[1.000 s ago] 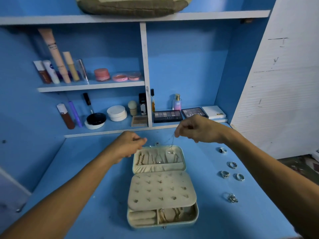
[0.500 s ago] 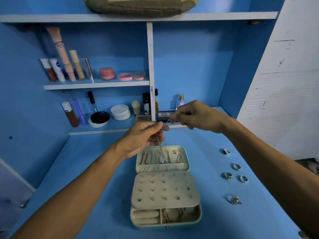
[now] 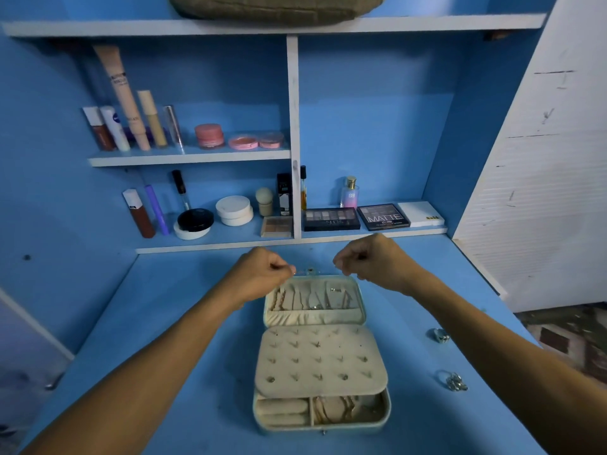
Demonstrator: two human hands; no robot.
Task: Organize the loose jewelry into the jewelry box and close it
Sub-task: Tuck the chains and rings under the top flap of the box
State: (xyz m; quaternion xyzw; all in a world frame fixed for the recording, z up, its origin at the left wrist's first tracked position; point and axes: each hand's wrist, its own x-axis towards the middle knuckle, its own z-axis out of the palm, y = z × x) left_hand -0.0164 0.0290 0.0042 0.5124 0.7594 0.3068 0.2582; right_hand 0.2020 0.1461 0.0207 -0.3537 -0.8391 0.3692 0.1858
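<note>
Pulled my left hand [image 3: 262,274] and right hand [image 3: 372,264] apart, thin chain [image 3: 309,271] stretched over the jewelry box [image 3: 387,409].
Fingers curled, each hand pinching an end.

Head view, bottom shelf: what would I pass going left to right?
Red-brown tube, purple tube, black compact, white round jars, beige sponge, Nudes palette, Matte palette, white box.
</note>
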